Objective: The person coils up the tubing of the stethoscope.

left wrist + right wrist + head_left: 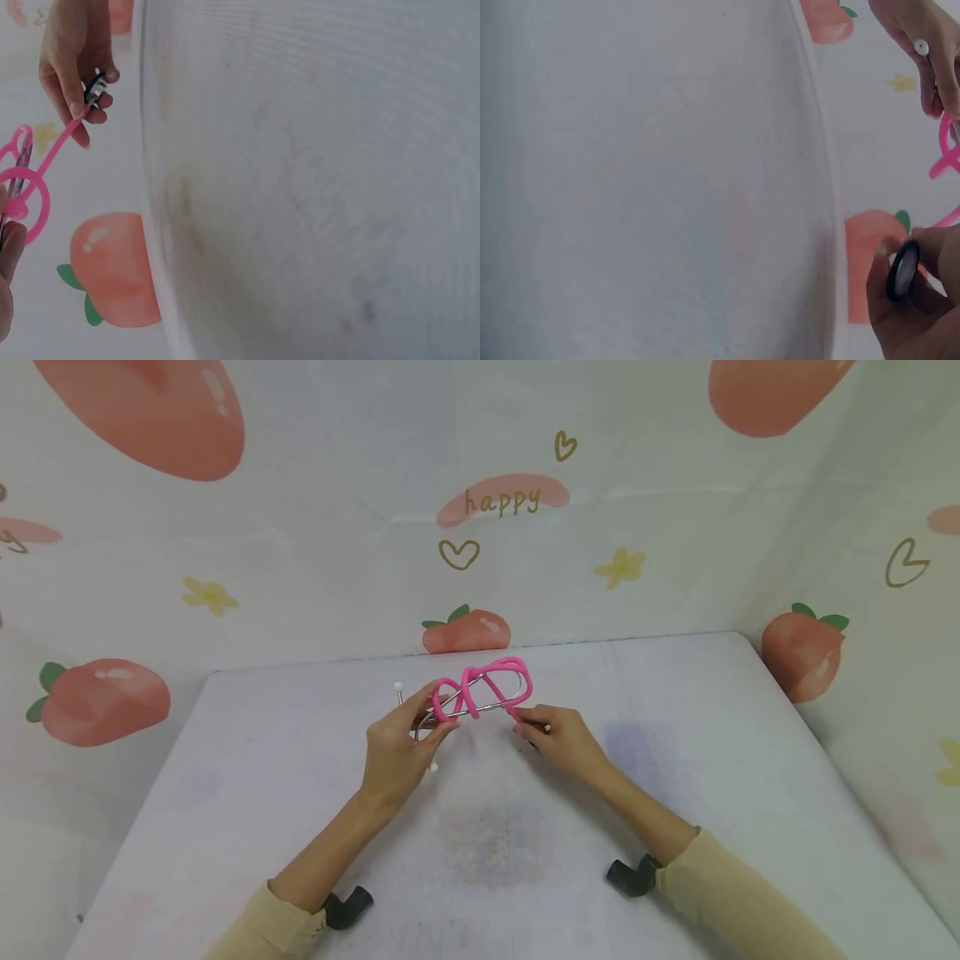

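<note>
A stethoscope with pink tubing (528, 682) is held up over the table. Its tubing loops around the silver metal ear tubes (486, 707). My left hand (392, 758) grips the ear tubes and wound tubing at their left end, thumb below and fingers above. One white ear tip (398, 686) sticks up behind that hand; another (433, 767) shows beneath it. My right hand (567, 745) pinches the free tubing end by the chestpiece (904, 271), a round disc with a black rim. In the left wrist view, a straight stretch of tubing runs between the hands.
Under the hands lies a white table (495, 910) with faint stains. A white backdrop (337, 577) printed with peaches, hearts and flowers stands behind it and at the sides. Black devices (349, 907) sit at both wrists, beside the beige sleeves (258, 927).
</note>
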`<action>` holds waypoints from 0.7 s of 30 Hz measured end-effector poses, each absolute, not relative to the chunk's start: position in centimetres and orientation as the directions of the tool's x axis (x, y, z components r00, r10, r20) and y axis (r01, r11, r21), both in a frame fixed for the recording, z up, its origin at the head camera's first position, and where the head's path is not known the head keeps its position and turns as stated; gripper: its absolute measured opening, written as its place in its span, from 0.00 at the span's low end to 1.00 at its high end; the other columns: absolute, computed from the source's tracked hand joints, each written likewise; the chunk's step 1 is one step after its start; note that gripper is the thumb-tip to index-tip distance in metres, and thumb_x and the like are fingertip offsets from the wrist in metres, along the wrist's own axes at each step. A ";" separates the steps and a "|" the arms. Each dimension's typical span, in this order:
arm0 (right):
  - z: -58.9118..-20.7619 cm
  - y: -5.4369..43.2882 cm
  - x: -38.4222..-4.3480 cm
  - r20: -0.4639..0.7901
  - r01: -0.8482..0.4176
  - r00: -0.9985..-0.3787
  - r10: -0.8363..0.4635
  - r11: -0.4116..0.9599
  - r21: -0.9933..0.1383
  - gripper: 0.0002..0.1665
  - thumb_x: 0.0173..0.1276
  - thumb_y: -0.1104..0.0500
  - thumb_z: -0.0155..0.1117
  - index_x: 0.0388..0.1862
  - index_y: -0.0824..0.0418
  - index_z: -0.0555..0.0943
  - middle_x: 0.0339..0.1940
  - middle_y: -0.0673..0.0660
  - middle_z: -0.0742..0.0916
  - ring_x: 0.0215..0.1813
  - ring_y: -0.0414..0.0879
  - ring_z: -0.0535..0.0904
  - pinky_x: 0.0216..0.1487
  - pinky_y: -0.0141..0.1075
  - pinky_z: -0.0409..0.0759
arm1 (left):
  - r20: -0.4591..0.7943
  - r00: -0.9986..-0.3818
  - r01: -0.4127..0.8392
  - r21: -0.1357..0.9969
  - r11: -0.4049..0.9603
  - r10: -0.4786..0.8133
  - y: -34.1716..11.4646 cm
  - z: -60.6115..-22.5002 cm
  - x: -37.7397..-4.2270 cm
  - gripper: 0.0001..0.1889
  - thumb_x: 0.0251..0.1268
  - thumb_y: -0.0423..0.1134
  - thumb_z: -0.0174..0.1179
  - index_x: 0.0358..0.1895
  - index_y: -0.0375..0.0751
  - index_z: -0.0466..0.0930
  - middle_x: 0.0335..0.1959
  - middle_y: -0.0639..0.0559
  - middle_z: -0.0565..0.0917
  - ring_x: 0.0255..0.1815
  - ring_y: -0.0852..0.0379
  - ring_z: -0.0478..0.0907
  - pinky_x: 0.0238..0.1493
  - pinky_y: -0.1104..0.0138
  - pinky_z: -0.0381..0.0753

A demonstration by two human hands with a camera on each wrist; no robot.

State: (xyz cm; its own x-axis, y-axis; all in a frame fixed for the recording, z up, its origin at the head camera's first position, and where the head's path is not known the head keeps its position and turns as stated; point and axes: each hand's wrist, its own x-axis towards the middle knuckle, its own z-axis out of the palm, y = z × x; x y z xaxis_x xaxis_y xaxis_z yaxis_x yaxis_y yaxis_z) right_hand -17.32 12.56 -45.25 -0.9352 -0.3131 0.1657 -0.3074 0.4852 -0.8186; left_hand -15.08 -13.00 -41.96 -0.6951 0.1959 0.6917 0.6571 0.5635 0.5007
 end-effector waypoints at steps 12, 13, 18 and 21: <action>-44.7 11.8 -16.4 0.576 -0.601 -0.785 -0.229 0.506 -0.619 0.13 0.62 0.67 0.71 0.46 0.63 0.82 0.48 0.55 0.84 0.40 0.44 0.82 0.41 0.32 0.83 | 0.664 -0.736 0.582 0.519 0.626 0.134 -13.3 -41.9 -15.5 0.33 0.49 0.38 0.77 0.61 0.32 0.78 0.45 0.42 0.88 0.38 0.50 0.88 0.39 0.62 0.87; -44.6 11.8 -16.4 0.598 -0.623 -0.768 -0.230 0.483 -0.615 0.12 0.62 0.68 0.71 0.44 0.63 0.83 0.49 0.55 0.84 0.40 0.44 0.82 0.40 0.31 0.83 | 0.663 -0.736 0.580 0.518 0.629 0.133 -13.4 -41.9 -15.6 0.33 0.49 0.39 0.77 0.61 0.32 0.78 0.44 0.42 0.88 0.38 0.51 0.88 0.38 0.63 0.87; -44.4 11.9 -16.3 0.642 -0.698 -0.712 -0.285 0.388 -0.602 0.12 0.58 0.70 0.74 0.42 0.64 0.86 0.48 0.54 0.86 0.41 0.43 0.83 0.36 0.22 0.79 | 0.668 -0.733 0.580 0.511 0.635 0.132 -13.5 -41.9 -15.7 0.33 0.49 0.39 0.77 0.61 0.33 0.78 0.44 0.43 0.88 0.36 0.52 0.88 0.35 0.63 0.87; -44.5 11.9 -16.4 0.642 -0.716 -0.696 -0.321 0.368 -0.593 0.16 0.56 0.69 0.77 0.45 0.63 0.87 0.49 0.55 0.87 0.47 0.45 0.84 0.44 0.23 0.81 | 0.667 -0.733 0.579 0.509 0.637 0.132 -13.5 -41.9 -15.8 0.33 0.50 0.39 0.77 0.61 0.33 0.78 0.43 0.43 0.88 0.35 0.52 0.88 0.35 0.63 0.87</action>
